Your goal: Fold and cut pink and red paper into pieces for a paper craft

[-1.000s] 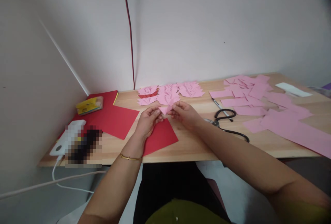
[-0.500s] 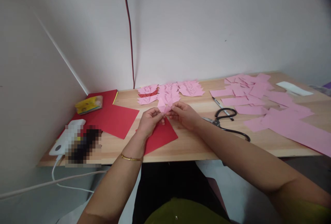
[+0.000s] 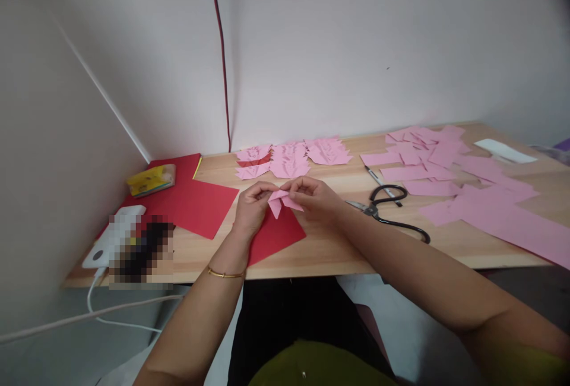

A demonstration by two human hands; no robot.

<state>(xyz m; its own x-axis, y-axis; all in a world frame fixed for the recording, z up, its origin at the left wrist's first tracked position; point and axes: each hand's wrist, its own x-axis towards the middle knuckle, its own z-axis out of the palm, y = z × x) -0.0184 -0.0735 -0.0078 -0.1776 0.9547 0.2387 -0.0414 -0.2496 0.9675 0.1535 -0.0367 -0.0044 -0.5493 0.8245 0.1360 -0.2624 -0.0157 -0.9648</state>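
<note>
A folded piece of pink paper [image 3: 279, 197] is pinched between my two hands, its pointed flaps hanging down toward me. My left hand [image 3: 255, 208] grips its left side with thumb and fingers closed. On the other side, my right hand [image 3: 314, 197] is closed on the paper's right edge. Beneath them lies a square of red paper [image 3: 276, 236], partly covered by my left hand and wrist. Just beyond the hands, several folded pink pieces [image 3: 289, 160] are set out in rows, with a red folded piece [image 3: 254, 161] among those on the left.
Black-handled scissors [image 3: 376, 212] and a pen [image 3: 383, 186] lie right of my hands. Pink paper strips [image 3: 423, 154] and a larger pink sheet [image 3: 516, 225] spread farther right. At left are red sheets [image 3: 200, 205], a yellow packet [image 3: 151, 180] and a white power bank [image 3: 114, 237] with a cable.
The pink piece in my hands has been turned, so its flaps now point down toward me. Both hands stay in nearly the same place, still holding it.
</note>
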